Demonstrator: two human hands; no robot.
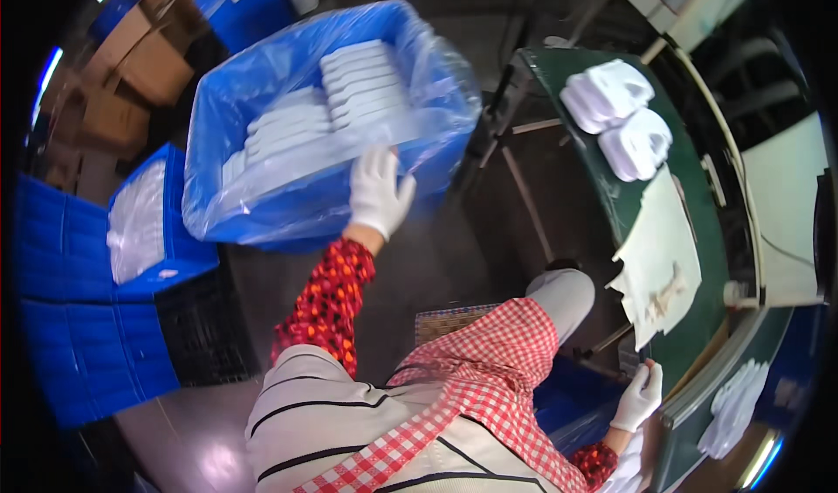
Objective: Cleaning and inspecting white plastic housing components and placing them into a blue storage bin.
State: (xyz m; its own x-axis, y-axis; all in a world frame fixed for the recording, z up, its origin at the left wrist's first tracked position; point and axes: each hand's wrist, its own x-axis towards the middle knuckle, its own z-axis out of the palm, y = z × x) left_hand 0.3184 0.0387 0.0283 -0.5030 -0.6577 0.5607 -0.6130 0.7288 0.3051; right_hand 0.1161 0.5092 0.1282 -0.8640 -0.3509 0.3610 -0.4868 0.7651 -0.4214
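My left hand [380, 192], in a white glove, rests at the near rim of a large blue bin [305, 192] lined with clear plastic film [428, 148]. Its fingers lie extended over the film and the thumb stands apart. Inside the bin are rows of stacked white moulded pieces [362, 83]. Low on the right, beside the table's edge, my gloved right hand [640, 397] has its fingers curled together, some fingertips bare. Whatever they may hold is too small to make out.
Stacked white pieces [611, 96], a pale ragged sheet [659, 249] and a crumpled scrap lie on the green table [633, 83] at right. White gloves [733, 406] sit farther right. Blue crates [83, 345] and cardboard boxes [131, 74] stand left; a woven basket [445, 323] is near my legs.
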